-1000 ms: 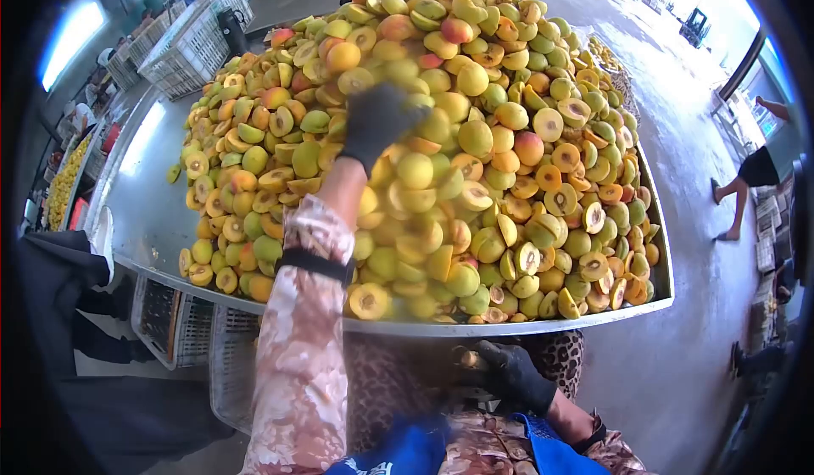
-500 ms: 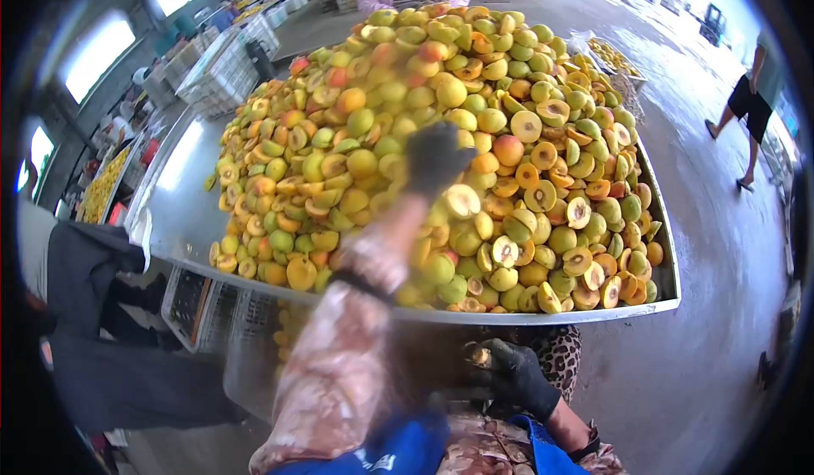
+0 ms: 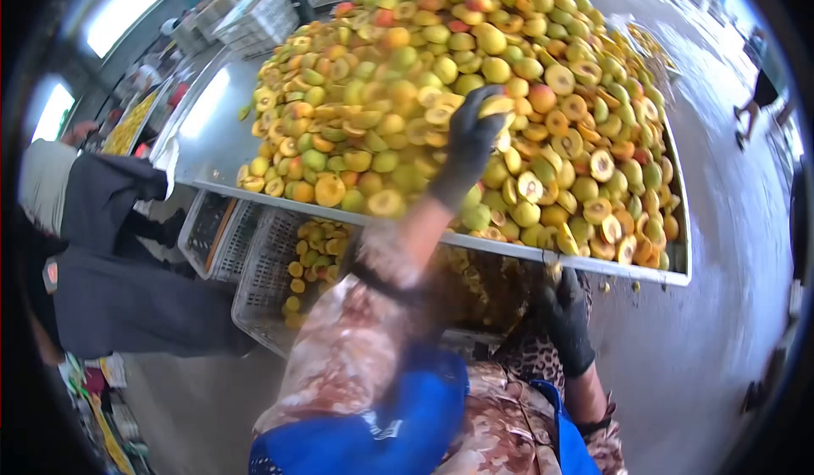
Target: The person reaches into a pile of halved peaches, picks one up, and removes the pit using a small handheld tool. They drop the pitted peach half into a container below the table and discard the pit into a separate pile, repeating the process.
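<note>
- Since the earlier frame, the left hand (image 3: 472, 142) has come back towards the near rim of the tray (image 3: 585, 266), and the right hand (image 3: 568, 318) has turned its fingers upward.
- At centre, the left hand's gloved fingers pinch a fruit piece (image 3: 497, 107) just above the heap (image 3: 373, 131), probably by its edge for a quick lift.
- Lower right of centre, the right hand waits below the rim, a small blurred thing at its fingertips; I can't tell how firmly it's gripped.
- The raised rim seems meant to stop fruit rolling off.
- Lower left, a crate (image 3: 248, 301) holds more fruit, presumably kept within reach.
</note>
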Action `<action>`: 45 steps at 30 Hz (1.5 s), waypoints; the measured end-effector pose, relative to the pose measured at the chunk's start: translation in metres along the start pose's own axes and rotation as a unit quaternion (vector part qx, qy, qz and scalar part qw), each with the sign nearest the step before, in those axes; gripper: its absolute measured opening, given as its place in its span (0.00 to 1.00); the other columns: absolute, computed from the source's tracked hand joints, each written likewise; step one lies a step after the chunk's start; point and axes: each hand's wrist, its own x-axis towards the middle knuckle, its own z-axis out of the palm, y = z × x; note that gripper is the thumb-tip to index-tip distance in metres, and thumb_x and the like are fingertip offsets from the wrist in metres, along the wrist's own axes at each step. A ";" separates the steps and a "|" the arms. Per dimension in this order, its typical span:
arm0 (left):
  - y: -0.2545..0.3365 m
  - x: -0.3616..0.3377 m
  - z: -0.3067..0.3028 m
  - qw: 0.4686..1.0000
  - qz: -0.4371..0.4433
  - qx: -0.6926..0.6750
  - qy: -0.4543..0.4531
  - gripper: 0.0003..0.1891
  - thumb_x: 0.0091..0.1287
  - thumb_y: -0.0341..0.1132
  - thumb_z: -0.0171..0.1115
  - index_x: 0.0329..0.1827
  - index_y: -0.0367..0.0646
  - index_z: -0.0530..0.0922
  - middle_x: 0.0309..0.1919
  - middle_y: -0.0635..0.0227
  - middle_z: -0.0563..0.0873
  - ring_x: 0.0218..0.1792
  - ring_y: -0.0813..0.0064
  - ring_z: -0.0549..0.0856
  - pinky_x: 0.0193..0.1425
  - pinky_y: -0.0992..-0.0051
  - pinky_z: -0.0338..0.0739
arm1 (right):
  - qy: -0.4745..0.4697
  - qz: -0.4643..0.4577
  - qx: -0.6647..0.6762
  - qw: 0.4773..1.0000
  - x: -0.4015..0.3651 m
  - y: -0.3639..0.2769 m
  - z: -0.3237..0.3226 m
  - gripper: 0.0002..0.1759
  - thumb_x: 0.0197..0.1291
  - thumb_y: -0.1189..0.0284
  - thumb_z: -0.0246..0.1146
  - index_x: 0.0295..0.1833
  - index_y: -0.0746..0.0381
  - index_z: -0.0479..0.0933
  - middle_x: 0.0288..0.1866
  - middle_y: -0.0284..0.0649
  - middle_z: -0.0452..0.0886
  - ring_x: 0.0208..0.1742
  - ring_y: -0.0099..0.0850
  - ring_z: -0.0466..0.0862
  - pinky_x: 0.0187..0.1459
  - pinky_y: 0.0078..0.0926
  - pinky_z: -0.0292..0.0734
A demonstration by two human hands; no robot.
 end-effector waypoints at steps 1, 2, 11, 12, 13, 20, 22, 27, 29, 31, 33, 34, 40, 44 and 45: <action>0.019 -0.027 -0.003 0.965 -0.138 -0.224 -0.011 0.16 0.77 0.36 0.57 0.62 0.36 0.79 0.55 0.51 0.86 0.56 0.63 0.86 0.61 0.65 0.82 | 0.000 0.003 0.067 0.998 0.002 -0.020 0.006 0.10 0.70 0.76 0.65 0.54 0.65 0.77 0.40 0.37 0.85 0.43 0.24 0.83 0.45 0.30 0.80; 0.034 -0.052 -0.009 0.930 -0.197 -0.310 -0.008 0.19 0.79 0.40 0.54 0.65 0.37 0.76 0.59 0.51 0.84 0.59 0.61 0.85 0.64 0.62 0.80 | -0.012 0.008 0.052 0.999 0.004 -0.032 0.010 0.09 0.71 0.74 0.65 0.53 0.65 0.77 0.39 0.36 0.84 0.43 0.23 0.82 0.44 0.29 0.80; 0.130 -0.149 -0.010 0.883 -0.294 -0.365 0.009 0.28 0.86 0.48 0.44 0.77 0.35 0.68 0.66 0.58 0.80 0.63 0.66 0.83 0.70 0.65 0.78 | -0.063 -0.032 0.142 0.987 0.014 -0.043 0.066 0.15 0.71 0.67 0.67 0.56 0.66 0.80 0.40 0.38 0.86 0.42 0.22 0.81 0.45 0.28 0.79; 0.132 -0.152 -0.011 0.883 -0.297 -0.363 0.008 0.27 0.86 0.48 0.43 0.76 0.35 0.68 0.66 0.58 0.81 0.63 0.66 0.83 0.70 0.66 0.78 | -0.069 -0.040 0.117 0.990 0.012 -0.042 0.064 0.16 0.71 0.67 0.67 0.57 0.66 0.80 0.41 0.39 0.86 0.42 0.22 0.82 0.45 0.28 0.79; 0.133 -0.154 -0.012 0.883 -0.300 -0.360 0.008 0.26 0.86 0.47 0.43 0.76 0.35 0.69 0.65 0.58 0.81 0.63 0.67 0.83 0.70 0.67 0.78 | -0.076 -0.047 0.093 0.992 0.011 -0.041 0.060 0.17 0.70 0.67 0.68 0.58 0.66 0.79 0.42 0.39 0.87 0.43 0.23 0.83 0.46 0.28 0.80; 0.110 -0.175 -0.004 0.953 -0.219 -0.188 -0.089 0.24 0.86 0.39 0.49 0.78 0.35 0.68 0.70 0.59 0.79 0.65 0.69 0.81 0.75 0.69 0.74 | 0.066 -0.260 -0.157 0.951 0.009 -0.058 0.048 0.22 0.68 0.76 0.67 0.66 0.65 0.74 0.48 0.47 0.87 0.46 0.37 0.89 0.49 0.37 0.84; 0.109 -0.186 0.009 0.898 -0.278 -0.340 -0.034 0.23 0.85 0.38 0.50 0.77 0.37 0.69 0.67 0.62 0.80 0.65 0.74 0.81 0.71 0.71 0.76 | 0.073 -0.266 -0.222 0.935 0.012 -0.048 0.050 0.20 0.66 0.76 0.68 0.62 0.64 0.75 0.45 0.50 0.87 0.42 0.46 0.90 0.46 0.41 0.84; 0.096 -0.195 0.014 0.855 -0.334 -0.396 -0.003 0.22 0.85 0.38 0.48 0.78 0.38 0.69 0.64 0.66 0.82 0.63 0.80 0.81 0.65 0.74 0.80 | 0.091 -0.272 -0.273 0.918 0.013 -0.021 0.047 0.19 0.65 0.68 0.71 0.59 0.62 0.79 0.43 0.53 0.88 0.40 0.50 0.90 0.40 0.44 0.84; 0.104 -0.192 0.015 0.862 -0.329 -0.385 0.005 0.22 0.85 0.38 0.48 0.77 0.37 0.70 0.64 0.65 0.82 0.63 0.79 0.81 0.64 0.75 0.80 | 0.048 -0.261 -0.265 0.927 0.015 -0.030 0.046 0.20 0.65 0.69 0.71 0.60 0.63 0.78 0.43 0.52 0.88 0.40 0.49 0.90 0.40 0.43 0.85; 0.106 -0.188 0.013 0.873 -0.311 -0.374 0.028 0.22 0.85 0.38 0.48 0.76 0.36 0.71 0.63 0.64 0.83 0.62 0.77 0.83 0.64 0.75 0.81 | 0.010 -0.262 -0.202 0.944 0.011 -0.033 0.050 0.21 0.66 0.69 0.71 0.61 0.64 0.77 0.43 0.51 0.88 0.40 0.47 0.91 0.41 0.41 0.85; 0.102 -0.180 0.007 0.882 -0.286 -0.371 0.054 0.22 0.85 0.38 0.49 0.74 0.35 0.72 0.61 0.61 0.84 0.60 0.74 0.85 0.63 0.74 0.83 | -0.007 -0.271 -0.092 0.958 0.004 -0.030 0.053 0.23 0.67 0.69 0.71 0.64 0.65 0.76 0.44 0.51 0.88 0.41 0.45 0.91 0.42 0.39 0.85; 0.102 -0.174 0.002 0.903 -0.271 -0.330 0.048 0.21 0.85 0.39 0.49 0.73 0.34 0.73 0.59 0.59 0.85 0.58 0.71 0.86 0.63 0.72 0.84 | -0.053 -0.196 -0.036 0.979 -0.001 -0.034 0.054 0.26 0.69 0.68 0.71 0.67 0.65 0.73 0.46 0.52 0.89 0.44 0.41 0.92 0.46 0.36 0.84; 0.129 -0.163 0.003 0.889 -0.302 -0.334 0.079 0.25 0.83 0.47 0.50 0.66 0.32 0.77 0.54 0.53 0.87 0.52 0.64 0.88 0.57 0.64 0.86 | -0.105 -0.003 0.033 0.994 -0.012 -0.042 0.050 0.23 0.75 0.64 0.62 0.67 0.67 0.75 0.39 0.48 0.87 0.42 0.30 0.86 0.47 0.33 0.81; 0.132 -0.160 0.009 0.881 -0.313 -0.345 0.087 0.26 0.81 0.49 0.51 0.64 0.32 0.78 0.50 0.52 0.87 0.50 0.63 0.88 0.54 0.65 0.85 | -0.061 -0.060 0.071 0.994 -0.006 -0.044 0.060 0.28 0.74 0.66 0.61 0.72 0.70 0.70 0.41 0.50 0.86 0.42 0.34 0.86 0.46 0.37 0.80; 0.132 -0.159 0.009 0.881 -0.309 -0.347 0.090 0.26 0.81 0.49 0.51 0.64 0.32 0.78 0.49 0.52 0.88 0.49 0.63 0.88 0.54 0.66 0.85 | -0.060 -0.072 0.066 0.993 -0.005 -0.045 0.061 0.29 0.73 0.66 0.62 0.73 0.70 0.69 0.41 0.52 0.86 0.42 0.37 0.87 0.46 0.38 0.81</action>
